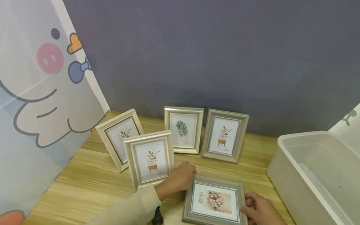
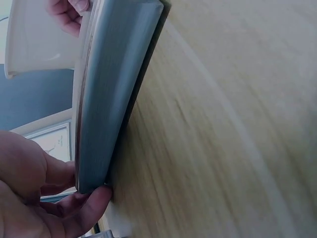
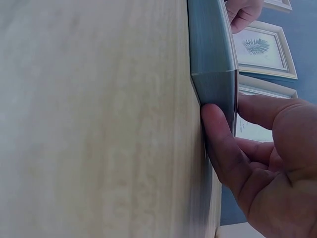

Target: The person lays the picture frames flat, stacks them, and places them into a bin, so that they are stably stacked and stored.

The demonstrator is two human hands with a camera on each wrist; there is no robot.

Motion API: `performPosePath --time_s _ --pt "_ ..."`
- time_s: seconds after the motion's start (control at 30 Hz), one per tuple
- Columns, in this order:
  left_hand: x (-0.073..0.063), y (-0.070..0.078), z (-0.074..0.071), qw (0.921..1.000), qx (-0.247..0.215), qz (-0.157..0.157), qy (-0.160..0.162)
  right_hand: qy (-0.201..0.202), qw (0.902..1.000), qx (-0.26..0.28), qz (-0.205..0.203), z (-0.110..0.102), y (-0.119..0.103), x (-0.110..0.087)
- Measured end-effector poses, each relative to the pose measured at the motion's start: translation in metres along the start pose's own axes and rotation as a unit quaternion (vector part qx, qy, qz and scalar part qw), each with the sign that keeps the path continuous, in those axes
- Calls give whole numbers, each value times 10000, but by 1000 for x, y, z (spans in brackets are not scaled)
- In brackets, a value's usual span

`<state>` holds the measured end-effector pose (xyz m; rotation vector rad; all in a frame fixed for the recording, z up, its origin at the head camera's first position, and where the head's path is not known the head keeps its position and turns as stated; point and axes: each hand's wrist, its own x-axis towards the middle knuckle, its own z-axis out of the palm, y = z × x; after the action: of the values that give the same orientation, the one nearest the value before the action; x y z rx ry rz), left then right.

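Note:
A silver-grey picture frame (image 1: pixel 216 203) with a pink flower print lies face up on the wooden table, its print turned sideways. My left hand (image 1: pixel 183 177) pinches it near the far left corner. At its right edge, my right hand (image 1: pixel 261 213) grips the border with thumb and fingers. In the left wrist view the frame's thick side (image 2: pixel 111 94) slants just above the wood, left fingers at its end. The right wrist view has the right hand (image 3: pixel 277 168) pinching the frame's corner (image 3: pixel 215 82) from above and below.
Behind stand a fern-print frame (image 1: pixel 182 129) and a grey plant-print frame (image 1: pixel 224 135). To the left, a champagne frame (image 1: pixel 150 159) overlaps a cream frame (image 1: pixel 121 138), close to my left forearm. A white plastic bin (image 1: pixel 310 192) stands at right. A dark wall (image 1: pixel 196 43) rises behind.

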<state>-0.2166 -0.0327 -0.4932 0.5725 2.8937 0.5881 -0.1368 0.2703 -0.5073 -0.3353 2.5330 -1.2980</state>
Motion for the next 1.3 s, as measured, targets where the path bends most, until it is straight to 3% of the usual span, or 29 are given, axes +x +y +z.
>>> performPosePath --time_s 0.17,0.3,0.53,0.77,1.03,1.17,1.3 --pt "-4 0 -2 9996 -260 -59 -106 37 10000 0 43 -1 -2 1" --pt "-14 0 -12 9977 -656 -90 -106 151 9998 -133 3 -2 -4 3" --pt "-35 -5 -52 9917 -1161 354 415 873 9882 -1147 -514 -13 -19 13" --pt "-66 -20 -89 9801 -1702 223 992 1305 9703 -1623 -1231 -26 -44 33" --pt "-102 -56 -114 9524 -2361 -348 1899 1205 9650 -1714 -1580 -29 -81 59" --pt "-121 -77 -122 9321 -2566 -747 2445 1104 9596 -1755 -1899 -27 -100 75" --pt "-131 -94 -124 9111 -2696 -1104 2918 986 9528 -1812 -2228 -23 -119 91"
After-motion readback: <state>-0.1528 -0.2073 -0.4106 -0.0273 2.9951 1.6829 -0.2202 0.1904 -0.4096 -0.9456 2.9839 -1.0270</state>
